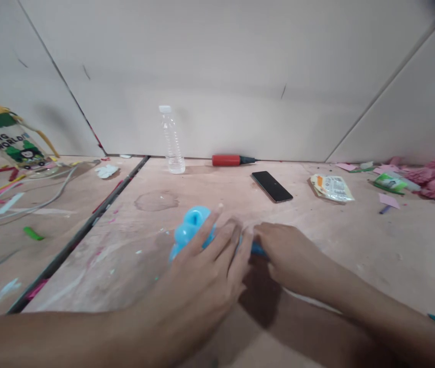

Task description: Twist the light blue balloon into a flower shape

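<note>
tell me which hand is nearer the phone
Right: right hand in front of the phone, left hand farther off, in front and to its left.

blue balloon [187,232] partly hidden by left grip [210,271] | right grip [292,253] fingertips hidden | printed container [16,140] cut off left

At centre, the blue balloon [184,234] looks like smooth, glossy rubber. Upper centre, the bottle [172,140] is clear, ribbed plastic. Right of centre, the phone [272,186] has 1 smooth, dark face; far right, the packet [390,182] is shiny plastic.
</note>
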Demonstrator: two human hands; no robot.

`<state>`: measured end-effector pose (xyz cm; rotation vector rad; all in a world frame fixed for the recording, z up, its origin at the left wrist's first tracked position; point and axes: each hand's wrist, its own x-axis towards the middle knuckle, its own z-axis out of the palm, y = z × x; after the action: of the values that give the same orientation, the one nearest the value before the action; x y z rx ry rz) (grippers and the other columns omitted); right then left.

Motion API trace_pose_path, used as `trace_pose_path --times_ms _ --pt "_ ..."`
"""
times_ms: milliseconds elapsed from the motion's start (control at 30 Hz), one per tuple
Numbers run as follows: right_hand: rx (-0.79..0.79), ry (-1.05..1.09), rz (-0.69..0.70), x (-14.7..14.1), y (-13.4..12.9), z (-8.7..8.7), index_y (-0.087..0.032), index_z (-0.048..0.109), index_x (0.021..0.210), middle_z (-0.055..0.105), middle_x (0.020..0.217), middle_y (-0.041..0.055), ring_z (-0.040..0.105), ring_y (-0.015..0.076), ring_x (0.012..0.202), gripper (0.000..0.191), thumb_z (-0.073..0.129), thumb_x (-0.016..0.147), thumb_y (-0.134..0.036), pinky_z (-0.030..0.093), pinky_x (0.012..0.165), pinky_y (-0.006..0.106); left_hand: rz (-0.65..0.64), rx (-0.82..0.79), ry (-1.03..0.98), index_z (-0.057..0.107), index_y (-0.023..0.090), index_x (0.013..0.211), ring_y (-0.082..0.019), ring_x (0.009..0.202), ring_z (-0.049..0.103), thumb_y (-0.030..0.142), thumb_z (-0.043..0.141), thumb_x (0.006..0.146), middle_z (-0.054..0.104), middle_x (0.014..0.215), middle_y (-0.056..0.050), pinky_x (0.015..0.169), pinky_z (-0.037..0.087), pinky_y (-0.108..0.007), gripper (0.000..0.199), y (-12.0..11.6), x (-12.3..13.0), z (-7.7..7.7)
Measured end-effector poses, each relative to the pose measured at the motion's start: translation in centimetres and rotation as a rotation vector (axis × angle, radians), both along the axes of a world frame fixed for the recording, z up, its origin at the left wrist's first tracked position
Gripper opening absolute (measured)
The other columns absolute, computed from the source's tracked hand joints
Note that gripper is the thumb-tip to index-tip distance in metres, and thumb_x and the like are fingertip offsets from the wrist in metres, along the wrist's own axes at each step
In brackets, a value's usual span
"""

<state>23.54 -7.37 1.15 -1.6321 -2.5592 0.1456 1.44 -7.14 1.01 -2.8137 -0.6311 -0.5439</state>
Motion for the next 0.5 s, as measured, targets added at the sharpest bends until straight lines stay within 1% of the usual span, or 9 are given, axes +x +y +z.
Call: trace_pose_path --times_ms 67,100,167,200,267,300,367,433,500 --pt "0.057 0.030 0.039 1.3 0.8 0.4 -0.018 0.065 0.103 0.074 0.103 0.0100 0.067 0.0278 0.093 0.021 0.061 0.085 -0.010 0.044 0.080 0.037 0.011 0.033 -0.145 0.054 0.014 0.141 -0.042 0.141 0.052 0.032 0.057 0.098 0.064 0.142 -0.017 0.126 0.021 -0.066 0.047 -0.2 -1.0 2.2" --pt "0.093 0.016 0.029 1.8 1.2 0.7 -0.018 0.064 0.101 0.072 0.099 0.0097 0.066 0.0281 0.093 0.019 0.061 0.084 -0.010 0.043 0.081 0.037 0.008 0.003 -0.227 0.055 0.016 0.138 -0.042 0.141 0.052 0.036 0.060 0.096 0.065 0.142 -0.016 0.126 0.018 -0.067 0.046 0.2 -1.4 3.1" --pt "0.206 -0.024 -0.004 2.3 1.6 1.1 -0.017 0.062 0.100 0.069 0.095 0.0092 0.063 0.0287 0.093 0.019 0.059 0.083 -0.008 0.041 0.084 0.040 0.037 -0.160 -0.388 0.054 0.018 0.136 -0.038 0.142 0.049 0.041 0.059 0.097 0.060 0.145 -0.015 0.123 0.030 -0.059 0.045 1.7 -1.8 4.1" --pt "0.274 -0.046 -0.016 2.3 1.6 1.3 -0.017 0.062 0.101 0.068 0.095 0.0094 0.061 0.0294 0.094 0.020 0.058 0.083 -0.009 0.040 0.086 0.042 0.070 -0.302 -0.461 0.051 0.019 0.140 -0.036 0.142 0.049 0.044 0.056 0.100 0.058 0.147 -0.014 0.119 0.036 -0.056 0.048 2.7 -1.9 4.1" --pt "0.406 -0.078 -0.012 2.0 1.5 1.6 -0.016 0.063 0.107 0.067 0.101 0.0109 0.059 0.0316 0.098 0.021 0.060 0.086 -0.016 0.039 0.091 0.047 0.137 -0.644 -0.539 0.049 0.024 0.142 -0.034 0.141 0.048 0.055 0.053 0.101 0.053 0.151 -0.010 0.116 0.039 -0.053 0.051 4.6 -1.8 3.7" --pt "0.455 -0.092 0.006 1.8 1.4 1.6 -0.017 0.064 0.110 0.067 0.105 0.0118 0.058 0.0327 0.100 0.022 0.061 0.088 -0.022 0.038 0.093 0.049 0.141 -0.794 -0.564 0.051 0.025 0.140 -0.033 0.138 0.050 0.059 0.052 0.101 0.055 0.148 -0.009 0.113 0.042 -0.051 0.051 5.3 -1.6 3.4" --pt "0.542 -0.109 0.049 1.5 1.2 1.5 -0.017 0.066 0.114 0.065 0.113 0.0141 0.055 0.0341 0.105 0.027 0.064 0.091 -0.031 0.038 0.095 0.051 0.064 -1.007 -0.558 0.058 0.025 0.131 -0.032 0.127 0.057 0.060 0.051 0.101 0.063 0.135 -0.007 0.106 0.046 -0.047 0.047 6.2 -1.3 2.9" --pt "0.626 -0.117 0.060 1.5 1.2 1.2 -0.016 0.069 0.117 0.063 0.118 0.0165 0.053 0.0352 0.109 0.029 0.064 0.094 -0.032 0.038 0.096 0.051 -0.027 -1.083 -0.519 0.063 0.024 0.124 -0.031 0.119 0.061 0.057 0.060 0.097 0.067 0.126 -0.005 0.100 0.048 -0.043 0.042 6.2 -1.1 2.7" --pt "0.690 -0.100 0.012 1.9 1.3 1.1 -0.018 0.071 0.121 0.062 0.115 0.0169 0.054 0.0350 0.105 0.029 0.060 0.095 -0.024 0.041 0.090 0.051 -0.117 -1.077 -0.527 0.065 0.024 0.123 -0.031 0.120 0.061 0.053 0.065 0.094 0.068 0.126 -0.005 0.102 0.046 -0.043 0.041 5.7 -1.1 2.5"
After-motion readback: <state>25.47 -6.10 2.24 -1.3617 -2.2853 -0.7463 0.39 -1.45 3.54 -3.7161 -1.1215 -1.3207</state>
